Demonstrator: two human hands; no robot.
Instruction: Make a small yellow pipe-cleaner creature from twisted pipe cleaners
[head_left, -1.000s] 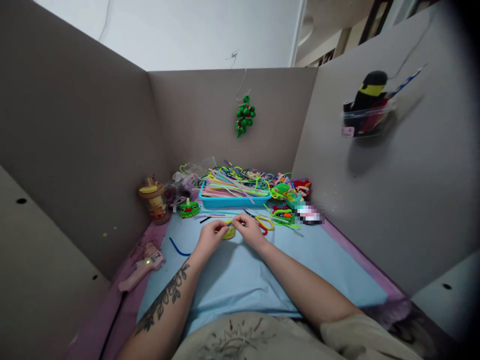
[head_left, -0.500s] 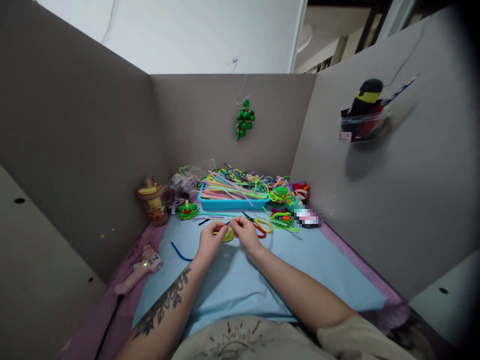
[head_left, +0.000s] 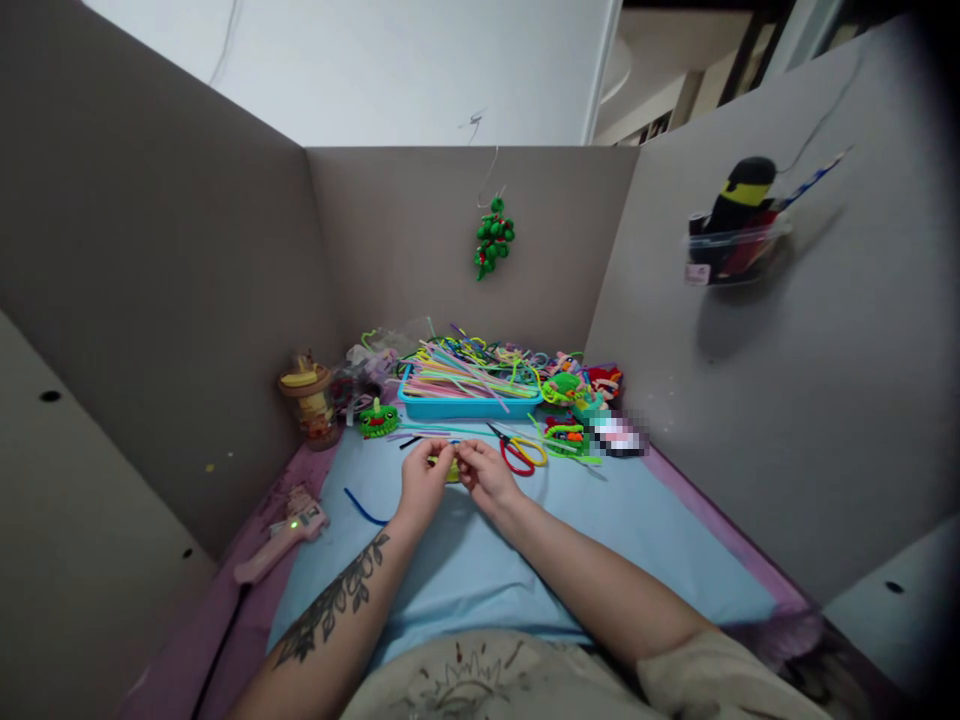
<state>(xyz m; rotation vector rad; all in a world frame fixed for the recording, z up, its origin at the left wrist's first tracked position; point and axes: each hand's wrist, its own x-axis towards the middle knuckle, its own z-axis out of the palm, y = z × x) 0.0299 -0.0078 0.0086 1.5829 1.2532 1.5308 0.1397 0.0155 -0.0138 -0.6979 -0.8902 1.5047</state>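
Note:
My left hand (head_left: 424,480) and my right hand (head_left: 484,473) meet over the light blue mat (head_left: 480,560), fingers pinched together. Between them sits a small yellow-green pipe-cleaner piece (head_left: 451,470), mostly hidden by the fingers of both hands. Red and yellow handled scissors (head_left: 519,450) lie just right of my right hand. A dark blue pipe cleaner (head_left: 362,507) lies on the mat to the left of my left hand.
A turquoise tray (head_left: 465,403) piled with coloured pipe cleaners stands at the back, with small pipe-cleaner figures (head_left: 379,418) beside it. A pink glue gun (head_left: 281,535) lies at the left edge, a jar (head_left: 309,402) behind it. Grey partition walls enclose three sides; a green ornament (head_left: 492,237) hangs on the back wall.
Both hands have drawn closer together around the yellow-green piece, which shows less now. The view has shifted slightly.

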